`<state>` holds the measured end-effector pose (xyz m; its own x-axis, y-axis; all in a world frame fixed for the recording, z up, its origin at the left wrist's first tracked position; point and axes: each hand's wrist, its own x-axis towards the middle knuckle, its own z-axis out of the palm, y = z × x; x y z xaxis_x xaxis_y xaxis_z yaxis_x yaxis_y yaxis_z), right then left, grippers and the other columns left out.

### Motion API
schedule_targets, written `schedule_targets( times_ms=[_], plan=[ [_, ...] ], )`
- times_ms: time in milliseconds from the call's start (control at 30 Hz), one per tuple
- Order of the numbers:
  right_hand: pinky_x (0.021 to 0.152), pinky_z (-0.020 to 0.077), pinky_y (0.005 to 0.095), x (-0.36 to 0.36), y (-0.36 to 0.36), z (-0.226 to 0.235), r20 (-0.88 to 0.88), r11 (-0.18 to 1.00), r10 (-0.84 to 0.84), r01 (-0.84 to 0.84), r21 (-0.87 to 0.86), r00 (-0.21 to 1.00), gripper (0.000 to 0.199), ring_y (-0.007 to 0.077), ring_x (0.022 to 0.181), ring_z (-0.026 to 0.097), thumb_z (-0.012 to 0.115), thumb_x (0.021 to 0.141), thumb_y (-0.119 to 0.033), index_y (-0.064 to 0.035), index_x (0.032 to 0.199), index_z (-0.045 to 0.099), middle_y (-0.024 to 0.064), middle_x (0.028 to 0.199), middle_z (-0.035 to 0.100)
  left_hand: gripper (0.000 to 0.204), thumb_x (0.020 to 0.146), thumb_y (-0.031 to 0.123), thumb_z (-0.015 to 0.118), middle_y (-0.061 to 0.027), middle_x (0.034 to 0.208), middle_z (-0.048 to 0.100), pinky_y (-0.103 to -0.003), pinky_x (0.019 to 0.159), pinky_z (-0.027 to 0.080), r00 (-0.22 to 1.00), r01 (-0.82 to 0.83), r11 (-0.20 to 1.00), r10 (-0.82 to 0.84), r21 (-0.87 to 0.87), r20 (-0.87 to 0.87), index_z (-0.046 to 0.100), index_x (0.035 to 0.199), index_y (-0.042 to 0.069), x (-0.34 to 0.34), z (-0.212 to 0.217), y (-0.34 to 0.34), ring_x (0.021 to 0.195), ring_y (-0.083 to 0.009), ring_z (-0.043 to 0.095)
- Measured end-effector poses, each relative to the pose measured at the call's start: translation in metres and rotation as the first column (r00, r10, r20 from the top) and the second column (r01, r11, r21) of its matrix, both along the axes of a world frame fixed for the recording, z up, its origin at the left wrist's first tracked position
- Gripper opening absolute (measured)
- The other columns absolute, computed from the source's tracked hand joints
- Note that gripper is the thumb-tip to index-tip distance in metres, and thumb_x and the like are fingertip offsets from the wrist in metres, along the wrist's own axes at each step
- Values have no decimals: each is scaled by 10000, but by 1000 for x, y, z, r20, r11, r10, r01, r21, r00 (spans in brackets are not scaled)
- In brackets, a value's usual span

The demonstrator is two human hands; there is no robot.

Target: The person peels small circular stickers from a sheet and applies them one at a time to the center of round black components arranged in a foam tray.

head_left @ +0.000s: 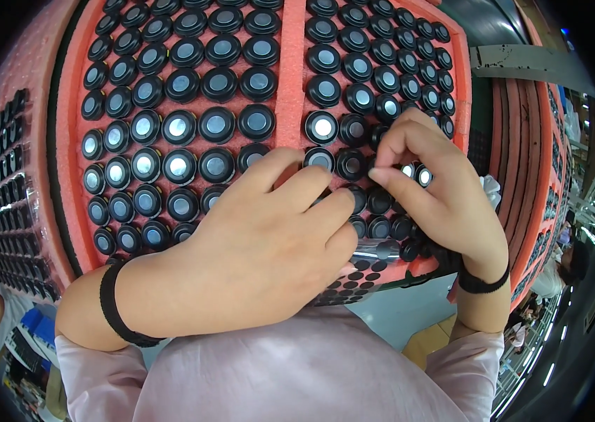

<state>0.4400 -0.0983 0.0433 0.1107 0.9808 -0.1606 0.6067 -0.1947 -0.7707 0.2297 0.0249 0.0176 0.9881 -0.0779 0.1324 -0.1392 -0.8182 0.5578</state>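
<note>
My left hand (276, 239) reaches in over the foam tray (289, 84), its fingers curled. Between its thumb and forefinger it grips a clear sheet of round black stickers (355, 283), which hangs at the tray's near edge. My right hand (438, 179) is bent over the right half of the tray, thumb and forefinger tips drawn together in a pinch. Whatever lies between those tips is too small to make out. Under and around both hands stand rows of round black parts (256, 84) with grey discs on top; some near my right hand look dark on top.
A pink foam bar splits the tray into two halves. Another tray of black parts (9, 190) in clear wrap stands at the left. Stacked pink foam trays (522, 141) and a grey metal bar (529, 62) lie to the right. Other people are at both sides.
</note>
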Motion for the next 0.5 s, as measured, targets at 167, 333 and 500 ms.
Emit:
schedule_targets(
  times_ms=[167, 333, 500],
  plan=[
    [761, 460, 312, 3, 4, -12, 60, 998, 37, -34, -44, 998, 100, 193, 843, 533, 699, 925, -17, 5, 963, 609, 64, 909, 505, 325, 763, 333, 823, -70, 1316, 657, -617, 1204, 310, 1000, 16, 999, -16, 52, -5, 717, 953, 92, 4, -6, 0, 1357, -300, 526],
    [790, 479, 419, 1, 6, -16, 113, 1000, 20, -20, 3, 993, 95, 316, 836, 584, 713, 895, -30, 4, 898, 624, 115, 838, 585, 328, 758, 334, 828, -59, 1328, 655, -650, 1227, 271, 1000, 21, 999, -21, 40, 13, 720, 956, 96, 5, -11, -1, 1387, -284, 515],
    [810, 479, 432, 0, 7, -17, 171, 999, 44, -46, 8, 984, 96, 325, 855, 595, 712, 903, -56, -3, 900, 633, 122, 846, 593, 323, 758, 331, 831, -66, 1366, 648, -650, 1240, 253, 999, 28, 998, -27, 58, -24, 726, 969, 111, 5, -8, -1, 1399, -276, 508]
  ],
)
